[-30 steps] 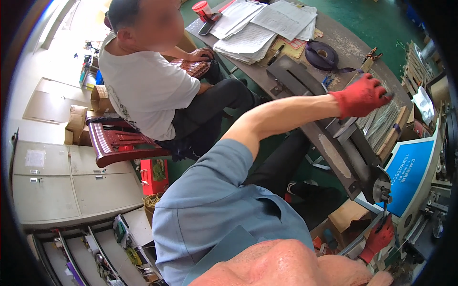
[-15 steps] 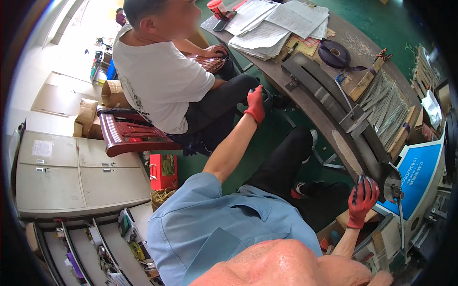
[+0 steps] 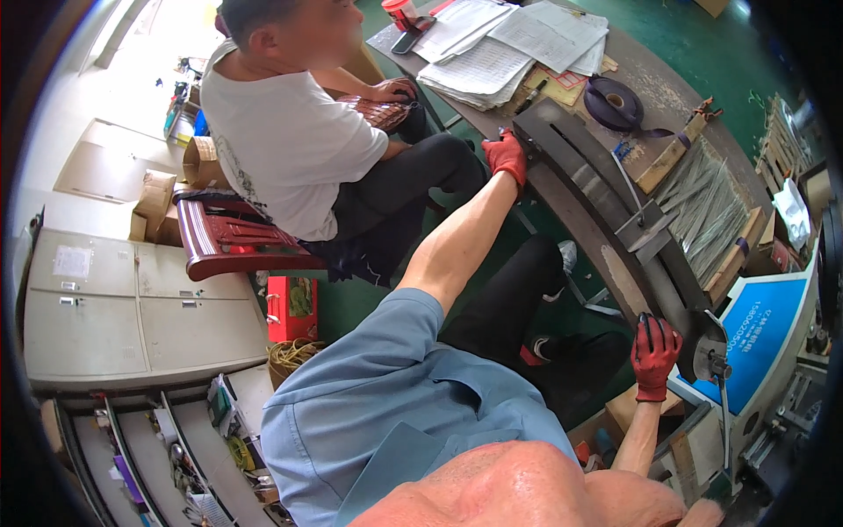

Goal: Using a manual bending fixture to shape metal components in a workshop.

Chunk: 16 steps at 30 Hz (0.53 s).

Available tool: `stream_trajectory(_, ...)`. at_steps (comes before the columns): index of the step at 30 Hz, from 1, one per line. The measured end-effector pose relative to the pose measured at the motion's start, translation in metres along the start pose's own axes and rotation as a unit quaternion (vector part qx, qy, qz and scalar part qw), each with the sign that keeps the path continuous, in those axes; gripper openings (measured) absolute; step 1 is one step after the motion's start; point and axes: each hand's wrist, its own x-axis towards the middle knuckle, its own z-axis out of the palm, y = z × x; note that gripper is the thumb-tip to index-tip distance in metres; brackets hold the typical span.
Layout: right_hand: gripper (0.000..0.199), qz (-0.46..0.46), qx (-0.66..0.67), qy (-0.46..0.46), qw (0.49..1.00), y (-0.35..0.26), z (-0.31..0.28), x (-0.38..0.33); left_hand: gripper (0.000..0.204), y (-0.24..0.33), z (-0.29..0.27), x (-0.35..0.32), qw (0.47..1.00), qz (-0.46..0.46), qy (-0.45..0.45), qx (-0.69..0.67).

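Note:
Both hands wear red gloves with dark fingertips. My left hand reaches to the far left end of a long dark metal jig along the bench's front edge. Its fingers are curled against that end; anything inside them is hidden. My right hand rests at the jig's near right end, next to a round metal hub with a lever rod. Its fingers lie stretched and slightly apart over the edge. A metal crosspiece sits across the jig's middle.
On the bench lie paper stacks, a dark strap roll and many thin metal strips between wooden bars. A blue panel stands right. A seated person is at left, near a red metal box.
My left hand has moved right and away from me, from mid-air to the jig's far end. My right hand has shifted slightly left and up along the bench edge.

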Motion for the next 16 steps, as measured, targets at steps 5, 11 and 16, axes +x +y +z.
stream_trajectory(5, 0.037, 0.015, -0.01, -0.02, 1.0, 0.0, -0.004, 0.004, 0.059, -0.001, -0.001, 0.0, 1.0, 0.026, -0.001, 0.006)
stream_trajectory(11, 0.036, 0.007, 0.001, -0.015, 1.0, 0.001, 0.0, 0.003, 0.063, 0.002, -0.004, -0.006, 0.999, 0.032, 0.015, 0.033)
stream_trajectory(16, 0.036, 0.023, -0.023, -0.012, 0.999, -0.004, 0.0, 0.002, 0.065, 0.005, -0.004, -0.016, 0.999, 0.03, 0.02, 0.041)
